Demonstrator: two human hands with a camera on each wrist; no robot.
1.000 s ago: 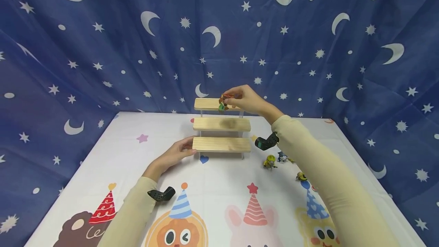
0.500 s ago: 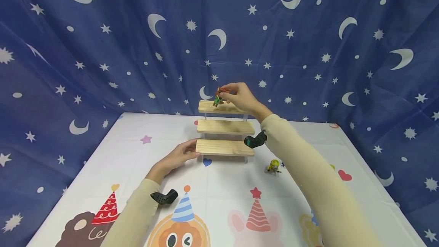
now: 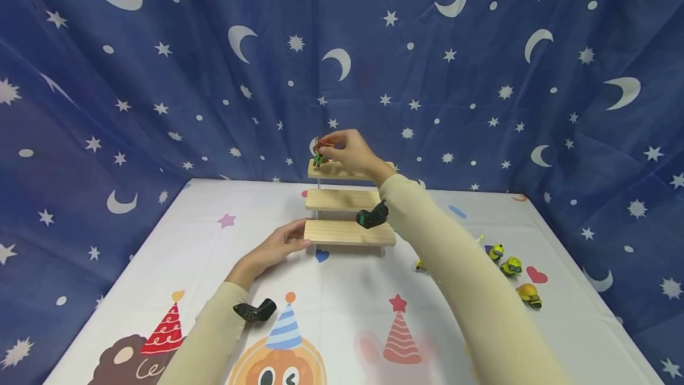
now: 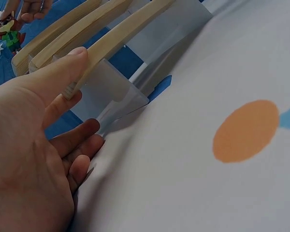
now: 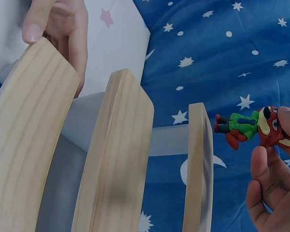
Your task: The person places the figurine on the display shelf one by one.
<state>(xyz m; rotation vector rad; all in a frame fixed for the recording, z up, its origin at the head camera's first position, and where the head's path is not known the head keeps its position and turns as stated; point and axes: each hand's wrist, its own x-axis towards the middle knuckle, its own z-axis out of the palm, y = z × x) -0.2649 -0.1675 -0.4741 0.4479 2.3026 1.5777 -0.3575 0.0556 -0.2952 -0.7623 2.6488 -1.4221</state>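
Evidently, the right hand (image 3: 350,150) pinched a figure (image 3: 318,158) at eleven o'clock, the left hand (image 3: 274,249) a shelf (image 3: 350,232); toys (image 3: 511,266) at four sat unshelved.

Right arm (image 3: 459,263) stretches forward and higher, right grip (image 3: 350,151) pinching; left grip (image 3: 275,251) sits lower, pinching too

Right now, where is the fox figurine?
In the head view, the fox figurine, held in the right hand, is by the left end of the top shelf.

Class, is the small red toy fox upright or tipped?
Upright: the small red toy fox has its feet down toward the pale wooden top shelf, head gripped by the right hand.
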